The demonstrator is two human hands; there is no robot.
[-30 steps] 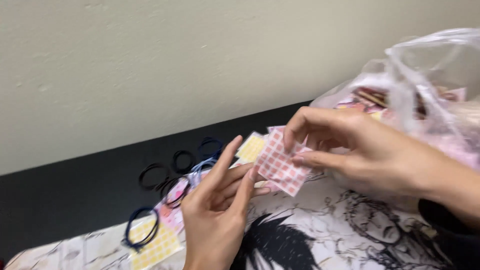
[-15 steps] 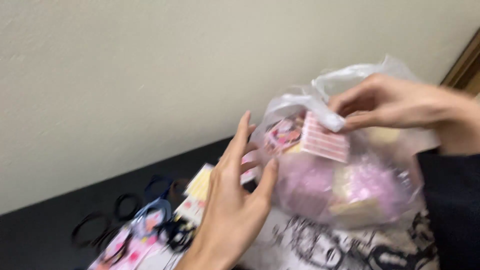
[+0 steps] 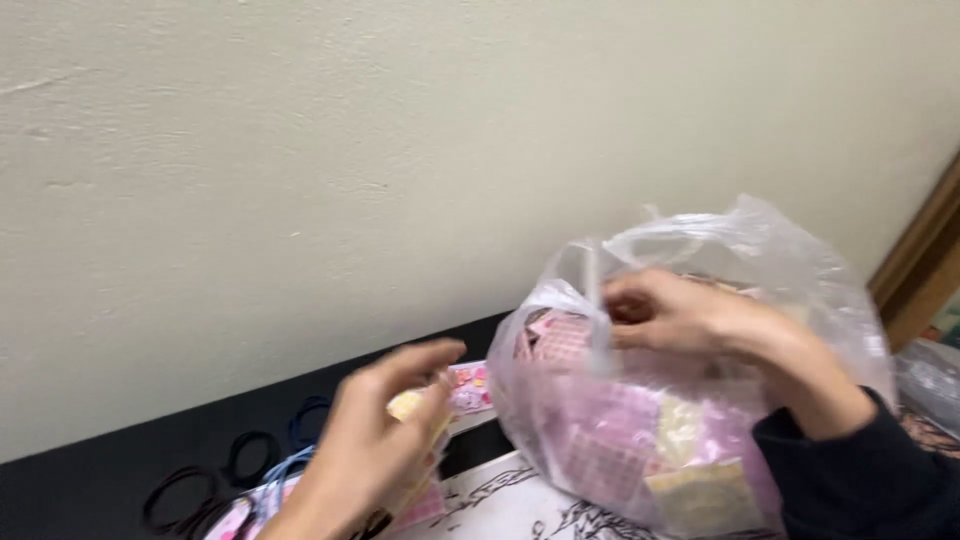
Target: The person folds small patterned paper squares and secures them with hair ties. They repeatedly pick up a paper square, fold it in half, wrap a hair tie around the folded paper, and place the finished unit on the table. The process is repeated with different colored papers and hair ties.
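A clear plastic bag (image 3: 800,290) full of pink and yellow sticker sheets stands at the right. My right hand (image 3: 690,315) reaches into its open mouth, fingers curled; whether it still holds the pink checked sheet (image 3: 560,335) just under its fingertips is unclear. My left hand (image 3: 375,445) hovers at lower left with fingers apart, blurred, just above a small stack of pink and yellow cards (image 3: 455,395).
Black and blue hair ties (image 3: 215,480) lie on the dark surface at lower left. A white sheet with black line drawings (image 3: 510,505) is under the bag. A pale wall stands close behind, with a wooden frame (image 3: 925,265) at far right.
The right hand carried the pink checked sheet from the cards up to the bag and has gone into its mouth. The view swung right; the left hand stayed by the cards.
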